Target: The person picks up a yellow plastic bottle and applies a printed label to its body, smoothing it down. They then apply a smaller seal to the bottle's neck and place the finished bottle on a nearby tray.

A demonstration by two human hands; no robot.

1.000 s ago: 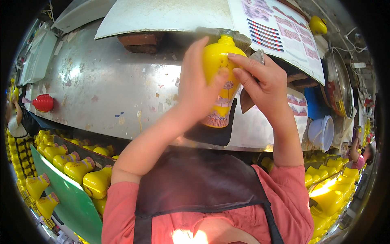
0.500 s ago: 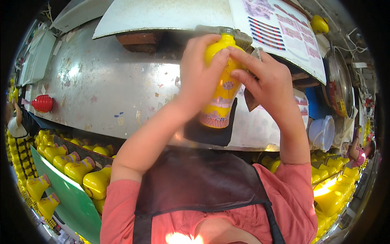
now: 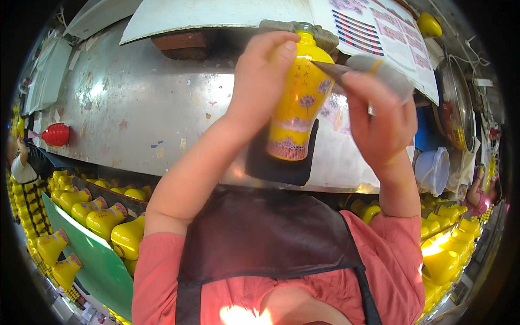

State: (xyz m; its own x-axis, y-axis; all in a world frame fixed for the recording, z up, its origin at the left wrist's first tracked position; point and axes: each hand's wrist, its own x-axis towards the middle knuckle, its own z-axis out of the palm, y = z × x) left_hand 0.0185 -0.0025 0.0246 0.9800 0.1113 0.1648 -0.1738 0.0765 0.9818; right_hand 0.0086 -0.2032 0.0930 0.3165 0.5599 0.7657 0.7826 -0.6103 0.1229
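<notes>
A yellow bottle [image 3: 303, 97] with purple flower decals and a patterned base band lies with its neck away from me. Its base end rests over a black pad [image 3: 281, 172]. My left hand [image 3: 265, 67] is closed around the bottle's left shoulder, thumb along the upper side. In my right hand [image 3: 382, 116] is a scraper [image 3: 338, 73] with a dark pointed blade and a grey body, blurred by motion. The blade's tip lies at the bottle's right shoulder; whether it touches I cannot tell. The bottle's neck lies against a dark grey padded rest [image 3: 327, 40].
A metal table [image 3: 124, 108] carries paper scraps. Beyond it a white board [image 3: 216, 13] holds printed decal sheets [image 3: 374, 32]. A red ribbed object [image 3: 56, 134] is at left, a whitish bucket [image 3: 433, 170] at right. Yellow bottles [image 3: 105, 219] fill racks on both sides. Other people appear at both edges.
My right hand has left the bottle's surface and moved right, swinging the scraper so its blade points at the bottle's shoulder. My left hand still holds the bottle.
</notes>
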